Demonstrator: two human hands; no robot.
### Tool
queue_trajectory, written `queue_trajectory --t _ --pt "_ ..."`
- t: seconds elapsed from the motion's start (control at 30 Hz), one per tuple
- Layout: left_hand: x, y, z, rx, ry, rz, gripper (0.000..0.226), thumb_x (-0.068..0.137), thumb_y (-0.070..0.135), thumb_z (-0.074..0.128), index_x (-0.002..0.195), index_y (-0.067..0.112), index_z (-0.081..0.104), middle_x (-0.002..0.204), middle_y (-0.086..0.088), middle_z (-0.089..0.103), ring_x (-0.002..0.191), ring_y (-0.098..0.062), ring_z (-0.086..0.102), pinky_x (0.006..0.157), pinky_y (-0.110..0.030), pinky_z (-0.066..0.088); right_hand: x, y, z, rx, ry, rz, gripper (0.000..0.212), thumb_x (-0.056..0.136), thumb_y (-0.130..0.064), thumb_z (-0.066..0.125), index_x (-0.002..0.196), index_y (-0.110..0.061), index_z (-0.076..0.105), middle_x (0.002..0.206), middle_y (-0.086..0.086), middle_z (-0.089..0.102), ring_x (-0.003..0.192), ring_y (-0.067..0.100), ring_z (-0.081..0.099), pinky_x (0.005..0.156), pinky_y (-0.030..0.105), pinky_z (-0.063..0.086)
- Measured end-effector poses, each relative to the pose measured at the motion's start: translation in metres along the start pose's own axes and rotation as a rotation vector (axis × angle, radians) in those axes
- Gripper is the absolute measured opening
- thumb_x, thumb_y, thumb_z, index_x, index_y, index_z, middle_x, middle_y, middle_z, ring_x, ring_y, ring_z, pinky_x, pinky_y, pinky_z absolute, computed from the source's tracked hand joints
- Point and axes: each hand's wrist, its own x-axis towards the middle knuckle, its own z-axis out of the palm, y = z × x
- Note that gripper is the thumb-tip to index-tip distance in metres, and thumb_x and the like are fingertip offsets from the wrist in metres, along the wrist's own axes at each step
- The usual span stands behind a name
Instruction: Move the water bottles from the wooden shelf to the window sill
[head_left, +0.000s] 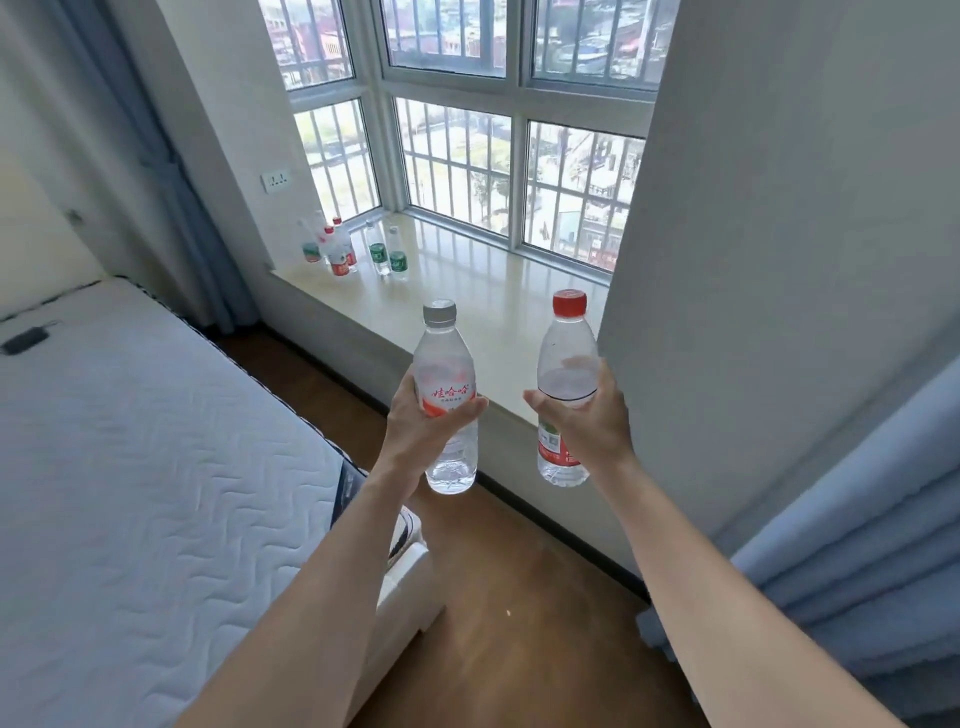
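From the head camera, both bare arms reach forward over the wooden floor (519, 597). The left hand (431, 421) wraps round the middle of a grey-capped bottle (445, 364); its fingers cover part of the red-lettered label. The right hand (587, 415) grips a red-capped bottle (566, 358) at mid-body, hiding the band between the clear shoulder and the red label below. Both bottles are upright and apart, held in the air in front of the near edge of the window sill (498, 291).

At the sill's far left end stands a cluster of bottles (353, 249), some with red labels, some with green. They overlap and blur, so the exact count is hard to tell.

A white quilted mattress (130, 441) lies to the left, cut off by the frame. A small dark object (23, 340) on it is too blurred to name. A blue curtain (857, 545) hangs at right.
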Motion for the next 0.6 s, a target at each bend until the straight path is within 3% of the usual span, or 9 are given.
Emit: queue_trajectory --t 0.23,0.6 --pt "0.062 -0.013 -0.021 0.023 0.107 0.005 0.054 0.07 0.022 0.088 0.114 0.023 0.056 0.095 0.006 0.066 0.086 -0.011 0.067 0.062 -0.01 0.052 0.059 0.004 0.05 0.019 -0.088 0.015 0.058 0.068 -0.03 0.091 0.113 -0.025 0.056 0.096 -0.006 0.066 0.09 0.016 0.068 0.082 0.04 0.059" --pt "0.222 -0.038 -0.023 0.074 0.296 -0.001 0.057 0.075 0.023 0.084 0.122 0.024 0.051 0.103 0.003 0.064 0.097 -0.017 0.065 0.08 -0.024 0.054 0.238 0.028 0.139 0.068 -0.25 -0.029 0.063 0.053 -0.053 0.084 0.105 -0.032 0.054 0.094 -0.004 0.066 0.089 0.017 0.068 0.082 0.049 0.06"
